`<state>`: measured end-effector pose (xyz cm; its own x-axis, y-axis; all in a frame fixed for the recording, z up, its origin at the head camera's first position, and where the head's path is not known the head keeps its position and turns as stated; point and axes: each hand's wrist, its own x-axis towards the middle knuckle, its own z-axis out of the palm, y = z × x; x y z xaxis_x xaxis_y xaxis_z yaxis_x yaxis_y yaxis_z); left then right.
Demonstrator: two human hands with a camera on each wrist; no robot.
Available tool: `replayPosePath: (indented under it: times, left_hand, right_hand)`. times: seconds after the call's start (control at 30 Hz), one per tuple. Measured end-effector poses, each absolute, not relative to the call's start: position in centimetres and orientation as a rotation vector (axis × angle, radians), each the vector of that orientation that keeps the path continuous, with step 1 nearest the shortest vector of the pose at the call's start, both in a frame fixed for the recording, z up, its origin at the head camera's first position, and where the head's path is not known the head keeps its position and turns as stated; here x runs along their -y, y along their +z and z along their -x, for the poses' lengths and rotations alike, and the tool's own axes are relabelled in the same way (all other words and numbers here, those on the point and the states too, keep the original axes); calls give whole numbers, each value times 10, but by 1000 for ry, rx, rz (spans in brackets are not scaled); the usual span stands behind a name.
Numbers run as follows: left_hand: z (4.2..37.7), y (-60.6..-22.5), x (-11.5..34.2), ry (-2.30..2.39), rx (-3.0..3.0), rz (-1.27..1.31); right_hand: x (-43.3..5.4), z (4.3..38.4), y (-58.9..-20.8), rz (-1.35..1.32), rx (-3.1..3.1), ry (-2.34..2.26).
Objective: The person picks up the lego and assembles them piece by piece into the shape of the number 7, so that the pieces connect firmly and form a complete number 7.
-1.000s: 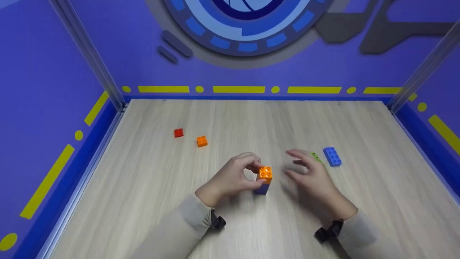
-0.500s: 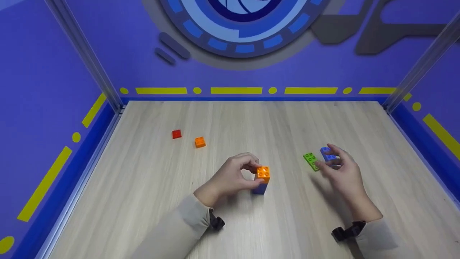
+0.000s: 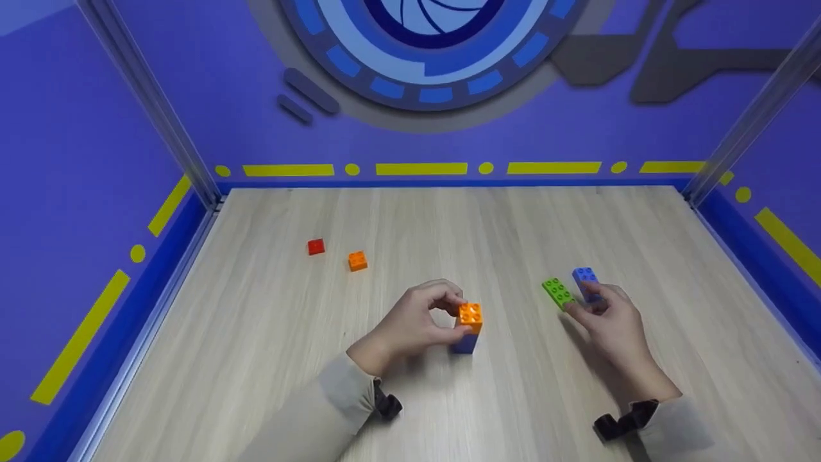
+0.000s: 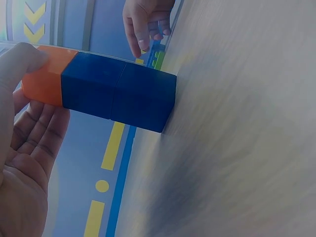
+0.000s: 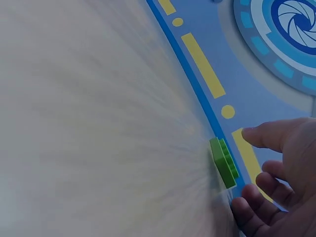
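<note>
In the head view my left hand (image 3: 420, 321) pinches an orange building brick (image 3: 470, 314) between thumb and fingers. It tops a column of two dark blue bricks (image 4: 118, 91), seen in the left wrist view with their lower end at or close to the table. My right hand (image 3: 612, 324) is over the right side, thumb and fingers apart with nothing gripped. By its thumb lies a flat green brick (image 3: 557, 292), also beyond the fingers in the right wrist view. A lighter blue brick (image 3: 584, 276) is partly covered by the right fingers.
Farther back on the left lie a small red brick (image 3: 315, 246) and a loose orange brick (image 3: 357, 261) on the wood-patterned table (image 3: 410, 224). Blue-purple panels (image 3: 410, 144) with yellow marks enclose the table at the back and sides.
My right hand has moved right, away from the column, to the green and light blue bricks, and then lowered a little toward them. The left hand keeps its pinch on the orange brick.
</note>
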<state>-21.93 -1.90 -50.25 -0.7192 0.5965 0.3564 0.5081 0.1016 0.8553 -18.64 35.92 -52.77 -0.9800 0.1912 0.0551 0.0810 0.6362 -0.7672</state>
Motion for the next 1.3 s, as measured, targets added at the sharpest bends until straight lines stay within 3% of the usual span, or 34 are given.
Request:
replayPosePath:
  times: [0.7, 1.3]
  left_hand:
    - [218, -502, 19, 1724, -2260, -1130]
    - [219, -507, 18, 1754, -2222, -1051]
  right_hand:
    - [-350, 188, -538, 119, 2801, 869]
    - [-345, 186, -532, 78, 2714, 895]
